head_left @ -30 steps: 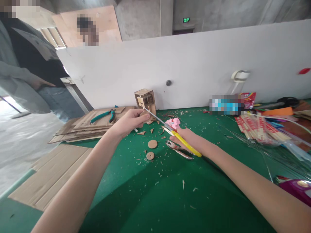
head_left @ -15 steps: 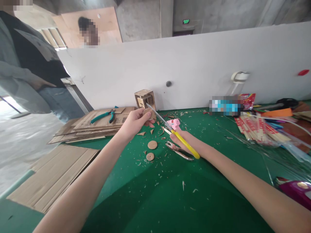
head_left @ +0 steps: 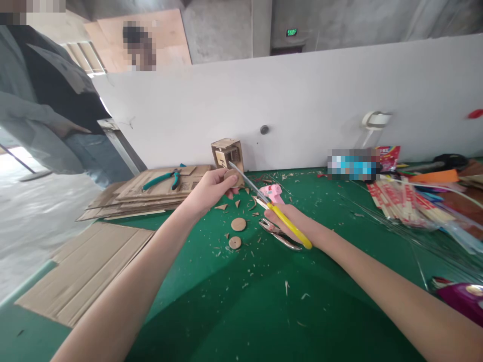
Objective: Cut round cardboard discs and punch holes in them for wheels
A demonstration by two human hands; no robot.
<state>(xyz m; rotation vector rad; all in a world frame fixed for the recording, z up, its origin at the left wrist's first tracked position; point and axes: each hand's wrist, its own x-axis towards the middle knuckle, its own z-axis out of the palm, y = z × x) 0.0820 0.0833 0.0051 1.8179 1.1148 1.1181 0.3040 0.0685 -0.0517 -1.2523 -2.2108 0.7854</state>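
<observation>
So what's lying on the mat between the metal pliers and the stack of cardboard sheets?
In the head view, two cardboard discs and small triangular cardboard offcuts lie on the green mat between the metal pliers and the cardboard stack.

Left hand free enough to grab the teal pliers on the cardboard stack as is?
Probably not: the left hand is pinching a cardboard disc against the yellow-handled scissors held by the right hand. The path to the teal pliers on the cardboard stack looks open, though.

Bare green tabletop (head_left: 264, 311) nearside
</observation>
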